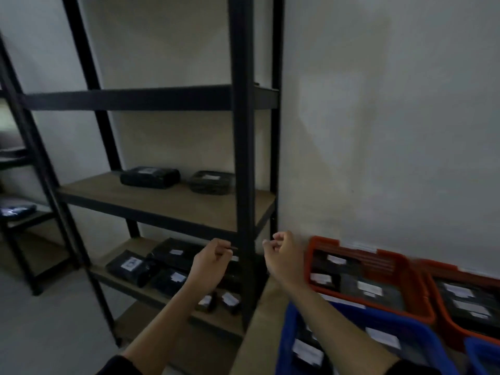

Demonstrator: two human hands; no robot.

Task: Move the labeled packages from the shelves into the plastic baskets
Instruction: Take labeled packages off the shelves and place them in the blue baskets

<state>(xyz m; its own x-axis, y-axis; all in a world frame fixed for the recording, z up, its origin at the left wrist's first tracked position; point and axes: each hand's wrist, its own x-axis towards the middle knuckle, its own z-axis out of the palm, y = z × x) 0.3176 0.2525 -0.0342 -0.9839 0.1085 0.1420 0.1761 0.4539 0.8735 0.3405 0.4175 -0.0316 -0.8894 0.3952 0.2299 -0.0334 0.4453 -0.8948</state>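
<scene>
Two dark labeled packages lie on the middle shelf [167, 204] of the black rack: a black one [150, 177] to the left and a greyer one [211, 182] just beside it on the right. On the lower shelf [130, 289] at least five more packages [131, 266] lie close together, each with a white label; the picture is too blurred for a sure count.

Four plastic baskets show at the right along the white wall [392, 131]: two orange ones [351, 255] at the back and two blue ones [295, 320] nearer, the far-right blue one only a corner. All hold labeled packages.

The left hand [213, 262] is raised in front of the lower shelf, fingers loosely curled, holding nothing. The right hand [281, 253] is up beside it, likewise loosely curled with nothing in it. The rack's front post [243, 147] stands between the two hands and hides part of the greyer package. A second rack [24, 185] stands at the far left.
</scene>
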